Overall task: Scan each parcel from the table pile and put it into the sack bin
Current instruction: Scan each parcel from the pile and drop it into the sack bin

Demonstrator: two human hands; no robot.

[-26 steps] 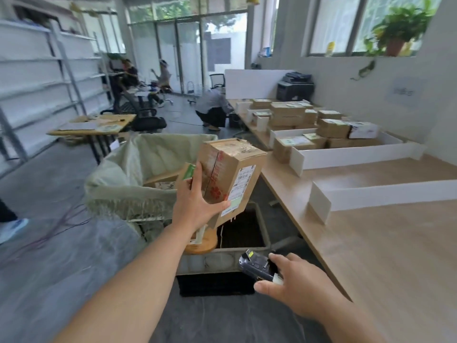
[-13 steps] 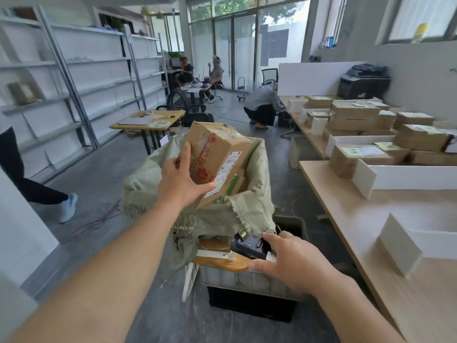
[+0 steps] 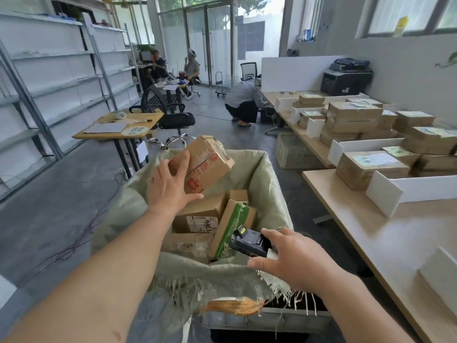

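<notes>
Since the earlier frame the box (image 3: 207,164) in the left hand (image 3: 170,186) has gone from in front of the sack to above its open mouth, and the view now looks down into it. Along the right runs the long wooden table (image 3: 371,243), with the pile of parcels (image 3: 366,167) on its far part among white dividers (image 3: 385,191). The sack (image 3: 269,184), pale green woven stuff with a frayed near rim, stands beside the table's left edge and has several cartons (image 3: 197,214) in it, with a green-sided carton (image 3: 235,224) leaning on edge among them. The box is tilted over these, red print on its near face. The left hand holds it with fingers spread on that face and the thumb hooked under the lower edge. The right hand (image 3: 294,258), lower and over the sack's near rim, is wrapped round a dark scanner (image 3: 249,241), whose free end points left towards the green-sided carton
</notes>
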